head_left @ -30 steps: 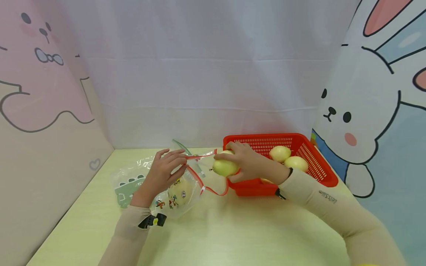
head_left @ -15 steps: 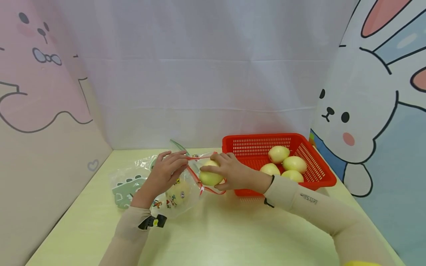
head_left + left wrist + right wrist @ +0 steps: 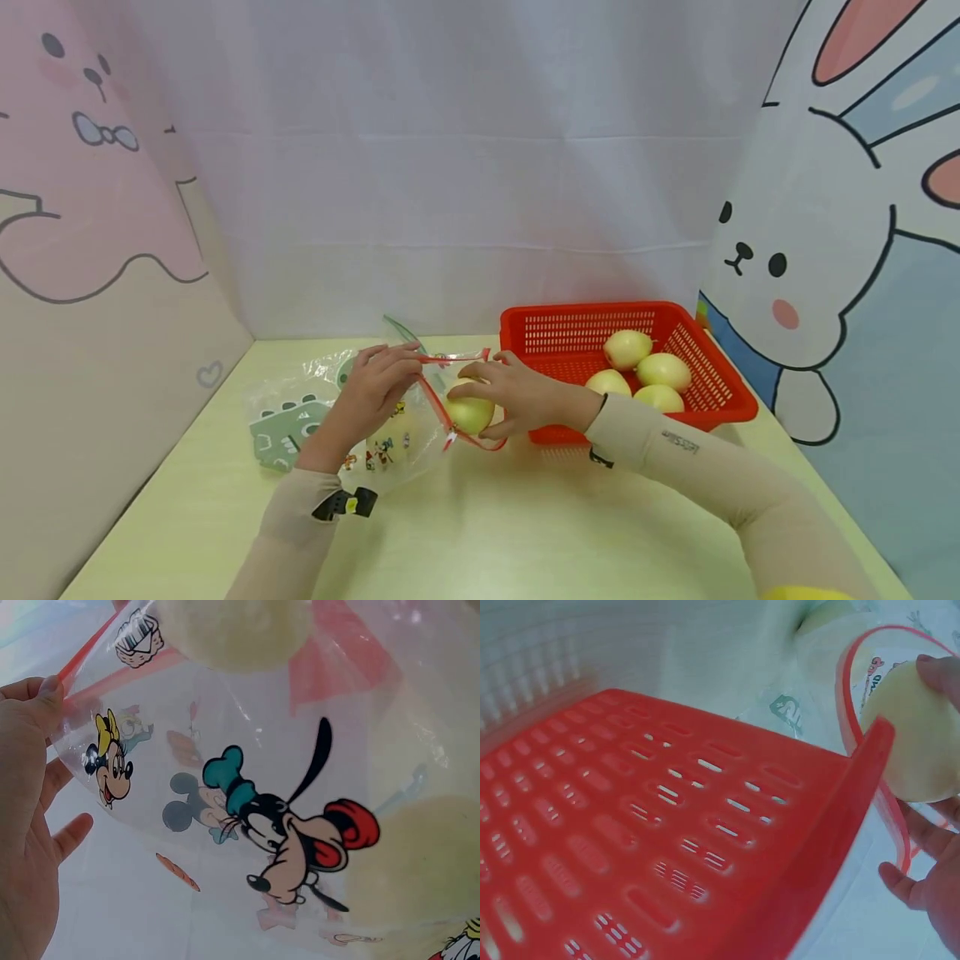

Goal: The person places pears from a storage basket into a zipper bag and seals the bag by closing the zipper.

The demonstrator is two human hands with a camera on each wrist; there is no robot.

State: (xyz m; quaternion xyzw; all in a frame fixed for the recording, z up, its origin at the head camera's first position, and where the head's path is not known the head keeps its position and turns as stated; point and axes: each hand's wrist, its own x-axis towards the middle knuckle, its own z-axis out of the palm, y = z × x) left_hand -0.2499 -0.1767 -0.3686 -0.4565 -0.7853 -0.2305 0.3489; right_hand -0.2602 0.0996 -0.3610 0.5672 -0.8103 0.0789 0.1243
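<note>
My left hand [image 3: 378, 387] pinches the red zip edge of a clear zip bag [image 3: 427, 467] printed with cartoon figures. In the left wrist view, thumb and finger hold that edge of the bag [image 3: 247, 712]. A pale yellow-green pear [image 3: 470, 415] sits at the bag's mouth, with the fingers of my right hand [image 3: 525, 396] around it. Seen from the right wrist, the pear [image 3: 907, 742] lies within the red-rimmed opening. Another pale round shape [image 3: 427, 862] shows blurred through the plastic.
A red perforated basket [image 3: 585, 310] stands just right of the bag, with several pears [image 3: 663, 372] in it. Its wall [image 3: 705, 802] fills much of the right wrist view. Left of the bag lies clear plastic with a green dinosaur print [image 3: 288, 435]. Printed curtains surround the table.
My right hand has carried the pear left and down from the basket's edge into the bag's mouth. My left hand keeps its hold on the bag's edge.
</note>
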